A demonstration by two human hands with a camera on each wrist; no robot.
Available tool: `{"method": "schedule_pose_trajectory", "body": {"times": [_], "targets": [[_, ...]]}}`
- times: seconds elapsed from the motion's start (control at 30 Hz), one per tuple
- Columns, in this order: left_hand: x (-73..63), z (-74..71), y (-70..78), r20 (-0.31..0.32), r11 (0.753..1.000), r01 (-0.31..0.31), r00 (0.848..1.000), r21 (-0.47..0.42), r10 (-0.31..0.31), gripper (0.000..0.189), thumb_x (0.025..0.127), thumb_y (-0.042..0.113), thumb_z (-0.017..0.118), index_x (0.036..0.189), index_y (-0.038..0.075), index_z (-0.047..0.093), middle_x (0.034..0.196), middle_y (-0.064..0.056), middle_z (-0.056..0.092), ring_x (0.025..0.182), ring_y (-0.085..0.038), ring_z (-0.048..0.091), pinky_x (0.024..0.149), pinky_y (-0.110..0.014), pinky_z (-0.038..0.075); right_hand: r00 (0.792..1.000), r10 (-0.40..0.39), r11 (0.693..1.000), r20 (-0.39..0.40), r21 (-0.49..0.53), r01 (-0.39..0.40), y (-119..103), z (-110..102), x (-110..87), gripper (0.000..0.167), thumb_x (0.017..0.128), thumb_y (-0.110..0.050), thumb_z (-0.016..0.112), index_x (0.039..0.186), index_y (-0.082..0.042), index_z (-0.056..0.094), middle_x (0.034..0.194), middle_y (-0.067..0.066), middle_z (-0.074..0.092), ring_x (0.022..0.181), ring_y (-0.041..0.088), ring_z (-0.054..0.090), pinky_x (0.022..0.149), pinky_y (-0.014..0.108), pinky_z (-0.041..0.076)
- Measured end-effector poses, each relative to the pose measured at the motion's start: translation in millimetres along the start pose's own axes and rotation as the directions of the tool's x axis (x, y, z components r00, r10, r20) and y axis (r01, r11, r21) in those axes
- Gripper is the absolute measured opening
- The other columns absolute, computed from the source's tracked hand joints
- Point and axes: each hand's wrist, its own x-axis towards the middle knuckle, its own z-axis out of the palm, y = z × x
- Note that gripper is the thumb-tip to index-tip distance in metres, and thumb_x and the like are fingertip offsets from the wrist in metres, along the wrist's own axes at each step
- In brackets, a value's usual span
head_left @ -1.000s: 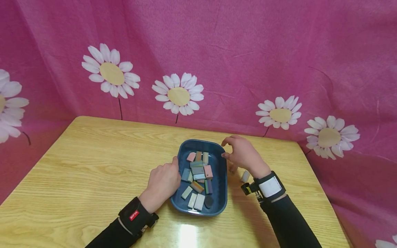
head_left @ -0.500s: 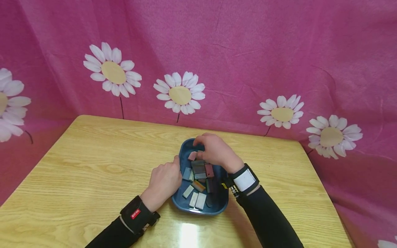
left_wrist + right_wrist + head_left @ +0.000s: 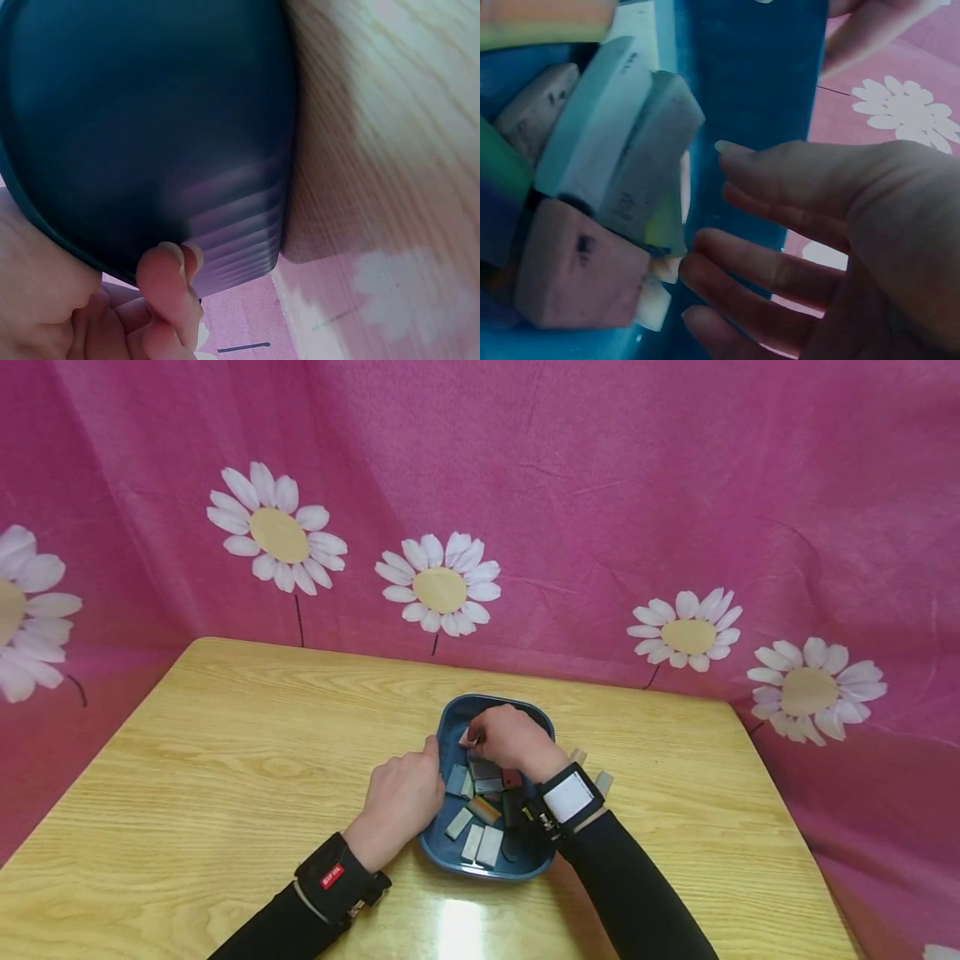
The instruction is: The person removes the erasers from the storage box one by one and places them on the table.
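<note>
A dark blue plastic tub (image 3: 487,875) stands on the table with several worn erasers inside. My left hand (image 3: 405,789) grips its left rim; in the left wrist view the curled fingertips touch the tub's wall (image 3: 135,112). Over the far half of the tub, my right hand (image 3: 516,743) reaches down, its fingers near a pinkish eraser (image 3: 467,739). The right wrist view has those fingers loosely bent beside grey-blue erasers (image 3: 649,154) and a smudged pink eraser (image 3: 585,277), nothing visibly held. An orange-striped eraser (image 3: 484,810) and white erasers (image 3: 490,847) lie nearer the front.
Two small pale erasers lie outside the tub: one (image 3: 577,756) just beyond its right rim, another (image 3: 604,782) beside my right wrist. A wooden table (image 3: 285,718) carries everything. Behind it hangs a pink cloth (image 3: 540,485) printed with daisies.
My right hand has moved left from outside the tub's right rim to over the erasers, and lower into it. My left hand keeps its grip on the rim.
</note>
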Motion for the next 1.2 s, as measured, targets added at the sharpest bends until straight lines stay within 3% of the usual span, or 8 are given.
{"method": "schedule_pose_trajectory", "body": {"times": [0.3, 0.57, 0.83, 1.07, 1.2], "targets": [[-0.2, 0.5, -0.2, -0.011, 1.000, -0.007, 1.000, -0.005, 0.007, 0.051, 0.091, 0.018, 0.062, 0.136, -0.004, 0.053, 0.059, -0.001, 0.049, 0.046, -0.015, 0.046, 0.042, -0.029, 0.035, 1.000, 0.016, 0.999, 0.020, 0.037, -0.017, 1.0, 6.8, 0.7, 0.018, 0.090, -0.010, 0.069, 0.105, -0.016, 0.078, 0.094, -0.002, 0.072, 0.075, 0.012, 0.059, 0.063, 0.027, 0.050], [-0.5, 0.2, 0.5, -0.014, 1.000, -0.005, 1.000, 0.003, 0.006, 0.050, 0.091, 0.018, 0.062, 0.135, -0.004, 0.054, 0.061, -0.004, 0.053, 0.047, -0.015, 0.047, 0.041, -0.030, 0.036, 0.995, 0.062, 0.992, 0.073, 0.102, -0.069, 1.7, 8.2, -1.6, 0.015, 0.091, -0.006, 0.066, 0.098, -0.014, 0.077, 0.083, 0.000, 0.065, 0.066, 0.015, 0.060, 0.054, 0.029, 0.051], [-0.6, -0.5, -0.3, -0.031, 1.000, -0.008, 1.000, -0.001, 0.008, 0.048, 0.089, 0.017, 0.063, 0.133, -0.003, 0.055, 0.066, -0.006, 0.058, 0.048, -0.016, 0.050, 0.041, -0.031, 0.037, 0.992, 0.044, 0.993, 0.115, 0.102, -0.056, -0.4, 4.3, -5.5, 0.011, 0.090, -0.007, 0.068, 0.095, -0.016, 0.071, 0.086, 0.000, 0.062, 0.062, 0.016, 0.059, 0.051, 0.030, 0.050], [-1.4, -0.8, -0.1, -0.021, 1.000, -0.009, 1.000, -0.014, 0.009, 0.049, 0.089, 0.017, 0.063, 0.132, -0.004, 0.055, 0.064, -0.005, 0.056, 0.047, -0.016, 0.049, 0.041, -0.030, 0.037, 0.994, -0.002, 0.997, 0.111, 0.083, -0.007, -1.9, 5.6, -8.8, 0.026, 0.089, -0.002, 0.065, 0.108, -0.016, 0.076, 0.093, 0.000, 0.066, 0.074, 0.015, 0.058, 0.056, 0.028, 0.047], [-1.7, -0.9, 0.3, -0.014, 1.000, -0.005, 1.000, -0.024, 0.005, 0.049, 0.090, 0.017, 0.063, 0.133, -0.004, 0.054, 0.062, -0.003, 0.053, 0.047, -0.015, 0.048, 0.041, -0.029, 0.036, 0.995, -0.021, 0.998, 0.098, 0.062, 0.015, -2.0, 6.0, -9.7, 0.027, 0.089, 0.000, 0.065, 0.106, -0.017, 0.078, 0.092, -0.001, 0.067, 0.076, 0.015, 0.057, 0.058, 0.028, 0.047]]}}
